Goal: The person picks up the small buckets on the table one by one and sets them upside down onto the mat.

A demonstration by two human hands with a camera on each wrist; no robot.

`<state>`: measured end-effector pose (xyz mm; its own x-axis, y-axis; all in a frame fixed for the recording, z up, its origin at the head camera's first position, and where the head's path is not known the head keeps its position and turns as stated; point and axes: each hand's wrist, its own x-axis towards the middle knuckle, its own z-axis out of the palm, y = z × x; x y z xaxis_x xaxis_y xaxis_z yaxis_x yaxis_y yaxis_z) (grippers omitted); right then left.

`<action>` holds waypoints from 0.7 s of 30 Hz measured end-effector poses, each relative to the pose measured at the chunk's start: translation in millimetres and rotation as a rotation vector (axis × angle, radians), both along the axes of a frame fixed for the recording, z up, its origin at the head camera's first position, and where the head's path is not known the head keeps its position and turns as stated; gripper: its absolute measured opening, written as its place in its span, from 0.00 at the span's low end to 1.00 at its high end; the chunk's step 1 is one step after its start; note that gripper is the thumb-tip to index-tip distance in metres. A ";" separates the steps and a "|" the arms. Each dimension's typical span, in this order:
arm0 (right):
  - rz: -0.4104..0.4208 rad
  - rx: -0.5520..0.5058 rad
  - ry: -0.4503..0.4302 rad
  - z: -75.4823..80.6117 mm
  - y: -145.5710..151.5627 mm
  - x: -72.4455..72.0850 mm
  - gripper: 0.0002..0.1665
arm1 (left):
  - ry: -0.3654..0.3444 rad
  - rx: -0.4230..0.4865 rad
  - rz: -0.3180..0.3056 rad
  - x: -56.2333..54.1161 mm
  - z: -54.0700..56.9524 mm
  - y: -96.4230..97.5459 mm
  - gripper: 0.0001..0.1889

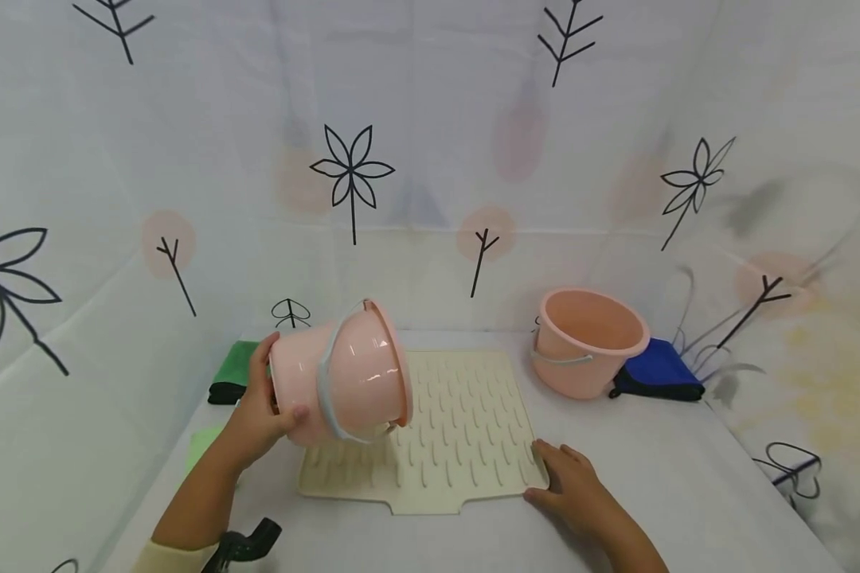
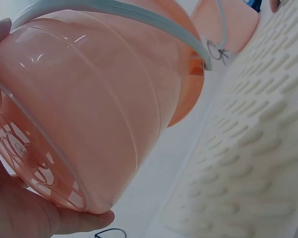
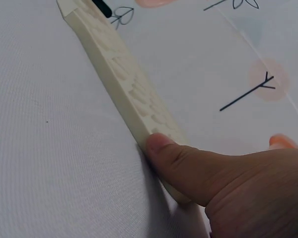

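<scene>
1. The left hand (image 1: 259,414) curls round the base end of a glossy pale-pink plastic bucket (image 1: 302,374), thumb and fingers spread across the wall.
2. That bucket lies tipped on its side in the air, at 10 o'clock from the middle of the board below, mouth towards 3 o'clock. Its wall is smooth and tapering with faint rings, its rim (image 1: 396,358) flared, its base (image 2: 25,151) patterned with petal-like shapes; a grey-blue strap handle (image 1: 324,390) crosses it.
3. The right hand (image 1: 572,487) pinches the near corner, at 4 o'clock, of a flat cream board (image 1: 466,422) with rows of raised, slender ridges and a tab at 6 o'clock.
4. At 2 o'clock a second pink plastic bucket (image 1: 569,374) stands upright on the white-covered desk (image 1: 373,545), just beside a folded blue cloth with black edging (image 1: 655,370).
5. Towards 10 o'clock lies a folded green cloth with black edging (image 1: 235,366).
6. At 12 o'clock hangs a white fabric backdrop (image 1: 416,103) printed with black line-drawn flowers, twigs and peach circles.
</scene>
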<state>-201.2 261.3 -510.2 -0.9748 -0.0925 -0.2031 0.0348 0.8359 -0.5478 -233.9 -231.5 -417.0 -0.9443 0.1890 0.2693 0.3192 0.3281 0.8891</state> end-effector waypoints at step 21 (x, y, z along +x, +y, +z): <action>-0.017 -0.025 0.010 -2.6 -0.8 -1.1 0.59 | 0.080 -0.369 0.200 36.2 43.8 -24.6 0.65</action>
<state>-202.3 260.5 -512.8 -0.9782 -0.0804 -0.1916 0.0438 0.8215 -0.5685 -197.7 -256.1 -373.2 -0.9510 0.1014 0.2922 0.2802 0.6821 0.6754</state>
